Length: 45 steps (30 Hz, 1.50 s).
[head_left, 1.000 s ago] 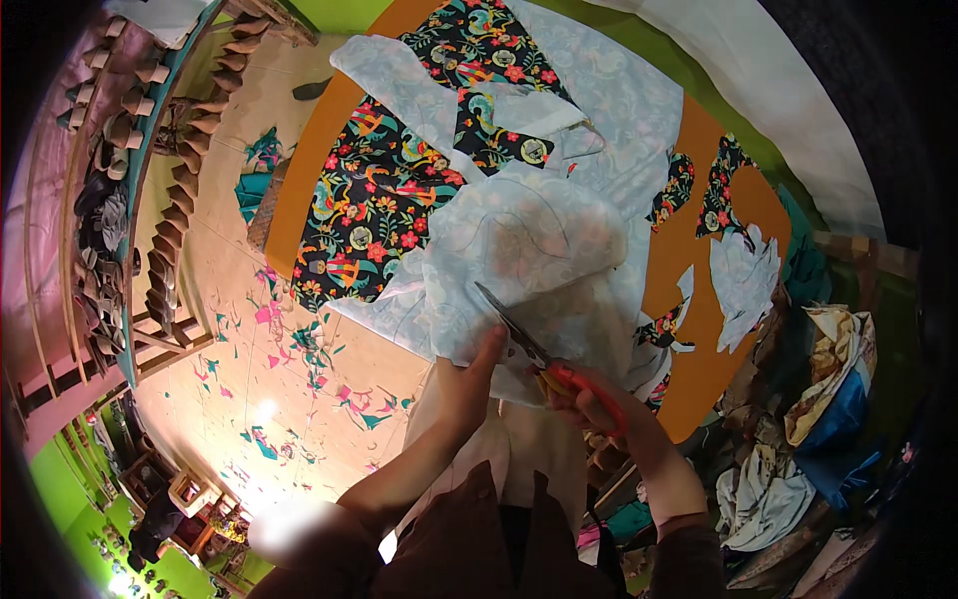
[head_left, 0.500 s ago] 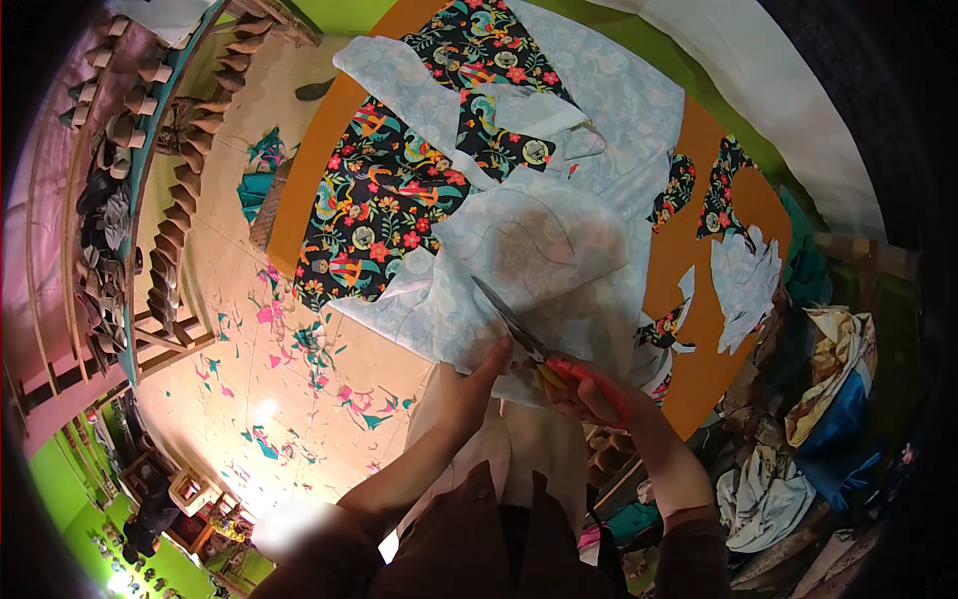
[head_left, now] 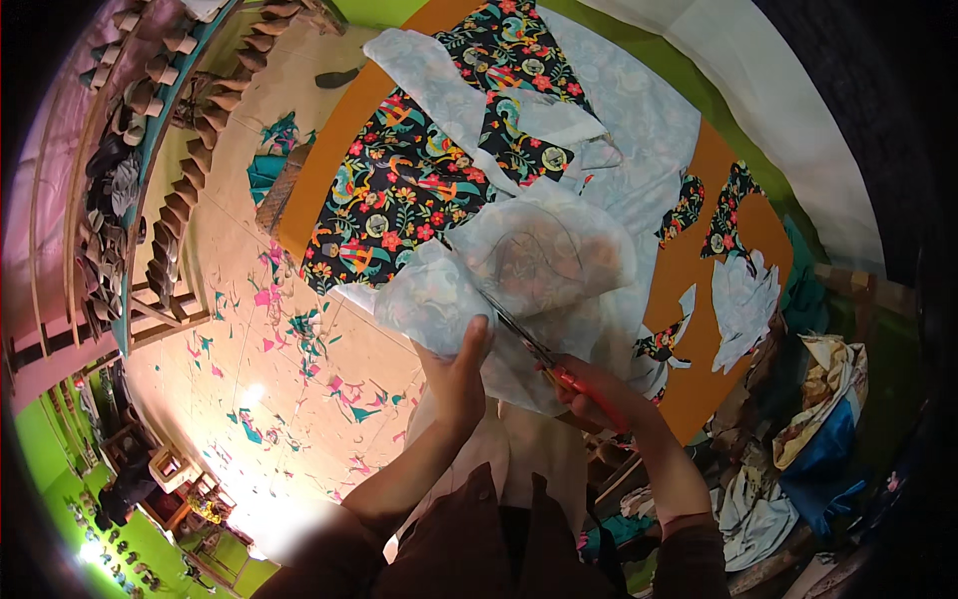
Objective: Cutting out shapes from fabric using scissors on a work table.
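Note:
My right hand (head_left: 584, 387) is closed round the red handles of a pair of scissors (head_left: 521, 337), whose blades point up and left into the fabric. The pale reverse side of the floral fabric (head_left: 514, 225) is turned up there, with a curved dark line drawn on it. My left hand (head_left: 459, 374) grips a flap of this fabric just left of the blades, thumb on top. Black floral print (head_left: 399, 190) shows on the part lying farther left. A slit runs up from the blades between the flap and the marked piece.
The cloth lies on an orange-brown table (head_left: 699, 384). Cut floral scraps (head_left: 728, 215) and a ragged white piece (head_left: 743, 304) lie at its right. Wooden shoe lasts (head_left: 190, 170) line a rack at left. Pink and teal offcuts litter the floor (head_left: 239, 359). Crumpled cloths (head_left: 823, 399) are heaped at right.
My left hand has shifted slightly left and lifted a flap of fabric. A slit now shows along the scissors' line, separating the flap from the marked piece.

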Each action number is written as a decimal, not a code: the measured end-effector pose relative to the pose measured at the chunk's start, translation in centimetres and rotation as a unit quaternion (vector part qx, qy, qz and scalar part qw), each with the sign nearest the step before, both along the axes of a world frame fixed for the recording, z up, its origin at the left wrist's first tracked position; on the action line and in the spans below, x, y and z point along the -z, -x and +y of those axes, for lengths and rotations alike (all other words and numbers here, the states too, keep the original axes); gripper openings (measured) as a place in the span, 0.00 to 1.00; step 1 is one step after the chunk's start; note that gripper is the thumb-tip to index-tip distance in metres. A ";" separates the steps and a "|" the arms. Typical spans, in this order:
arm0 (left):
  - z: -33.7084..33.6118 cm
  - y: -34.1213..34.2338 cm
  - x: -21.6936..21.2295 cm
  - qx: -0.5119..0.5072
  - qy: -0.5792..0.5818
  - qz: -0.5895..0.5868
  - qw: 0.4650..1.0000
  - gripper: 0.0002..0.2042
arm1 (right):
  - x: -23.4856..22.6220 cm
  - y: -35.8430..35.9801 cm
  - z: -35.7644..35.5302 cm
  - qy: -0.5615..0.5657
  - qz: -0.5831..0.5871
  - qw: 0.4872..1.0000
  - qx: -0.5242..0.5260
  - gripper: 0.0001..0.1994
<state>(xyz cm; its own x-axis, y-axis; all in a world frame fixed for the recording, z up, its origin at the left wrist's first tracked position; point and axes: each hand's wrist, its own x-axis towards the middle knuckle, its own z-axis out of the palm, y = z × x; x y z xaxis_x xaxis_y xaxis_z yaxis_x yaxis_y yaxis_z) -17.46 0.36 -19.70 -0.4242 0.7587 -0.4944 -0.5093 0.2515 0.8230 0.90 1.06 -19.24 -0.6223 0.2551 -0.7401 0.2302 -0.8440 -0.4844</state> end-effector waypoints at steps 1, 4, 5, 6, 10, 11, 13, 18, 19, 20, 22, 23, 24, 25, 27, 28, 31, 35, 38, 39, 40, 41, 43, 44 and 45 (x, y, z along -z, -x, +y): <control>0.7 -0.2 -0.4 -0.006 0.000 0.039 0.999 0.31 | 0.1 0.1 -0.1 -0.001 0.000 1.000 -0.005 0.51; 0.7 0.1 0.6 -0.012 0.003 0.041 0.999 0.32 | 0.0 0.4 -0.6 -0.110 0.043 0.993 -0.003 0.50; 0.6 -0.1 0.7 -0.017 0.002 0.041 0.999 0.32 | -0.1 0.5 -0.5 -0.083 0.080 0.993 0.011 0.49; 0.5 -0.3 0.6 -0.027 -0.002 0.047 0.999 0.31 | -0.2 0.6 -0.5 -0.055 0.116 0.991 0.024 0.48; -0.2 -1.1 0.6 -0.031 0.004 0.086 0.996 0.30 | 0.6 1.1 -0.9 -0.004 0.164 0.985 0.051 0.47; -0.3 -1.2 0.6 -0.036 0.004 0.088 0.995 0.30 | 0.3 1.4 -0.7 -0.010 0.163 0.985 0.057 0.47; -0.2 -1.3 0.7 -0.052 -0.008 0.087 0.995 0.30 | 0.3 1.5 -0.5 -0.016 0.162 0.985 0.061 0.46; -0.4 -1.4 1.3 -0.068 -0.003 0.124 0.990 0.31 | 0.7 0.7 0.0 -0.039 0.156 0.986 0.041 0.46; -0.5 -1.4 1.4 -0.076 -0.001 0.135 0.988 0.31 | 0.8 0.5 0.1 -0.038 0.157 0.986 0.038 0.46; -0.6 -1.4 1.3 -0.078 -0.001 0.136 0.988 0.31 | 0.9 0.4 0.3 -0.076 0.135 0.988 0.011 0.46; -0.7 -1.4 0.9 -0.084 0.042 0.049 0.994 0.32 | 0.8 0.2 0.7 -0.114 0.113 0.987 -0.019 0.46; -0.7 -1.4 1.1 -0.086 0.042 0.050 0.994 0.32 | 0.5 0.3 0.9 -0.111 0.099 0.989 -0.026 0.46; -0.8 -1.4 1.5 -0.088 0.033 0.075 0.993 0.32 | 0.2 0.3 1.1 -0.107 0.085 0.990 -0.033 0.46; -0.8 -1.5 1.5 -0.089 0.025 0.100 0.991 0.32 | 0.0 0.2 1.4 -0.107 0.085 0.990 -0.035 0.46; -0.7 -1.4 1.4 -0.072 0.048 0.125 0.988 0.33 | -0.2 0.1 1.7 -0.079 0.115 0.990 -0.021 0.43; -0.6 -1.6 1.2 -0.051 0.071 0.147 0.985 0.33 | 0.2 0.1 1.6 -0.080 0.114 0.990 -0.022 0.43; -0.2 -1.7 0.5 -0.015 0.050 0.165 0.985 0.34 | 1.4 0.1 1.2 -0.082 0.169 0.982 0.026 0.39; 0.0 -1.5 0.4 -0.006 0.043 0.189 0.981 0.34 | 1.1 0.4 2.2 -0.052 0.167 0.985 0.009 0.35; 0.1 -1.4 0.3 -0.008 0.089 0.192 0.977 0.33 | 0.9 0.3 3.1 -0.095 0.157 0.983 -0.020 0.33; 0.1 -1.3 -0.1 -0.014 0.088 0.151 0.984 0.32 | 0.9 0.2 3.3 -0.142 0.138 0.979 -0.048 0.32; 0.0 -1.3 -0.4 -0.020 0.086 0.111 0.990 0.31 | 0.7 0.2 3.4 -0.142 0.139 0.979 -0.049 0.32; 0.1 -1.2 -0.1 -0.021 0.086 0.112 0.990 0.31 | 0.6 0.2 3.5 -0.163 0.126 0.977 -0.062 0.32; 0.4 -1.2 0.8 -0.098 0.015 0.078 0.992 0.24 | 0.4 0.2 3.7 -0.184 0.111 0.974 -0.076 0.32; 0.4 -1.0 0.9 -0.098 0.016 0.078 0.992 0.24 | 0.3 0.2 3.8 -0.173 0.108 0.976 -0.076 0.32; 0.4 -0.7 1.0 -0.077 0.041 0.060 0.994 0.20 | 0.3 0.2 3.9 -0.163 0.104 0.978 -0.076 0.32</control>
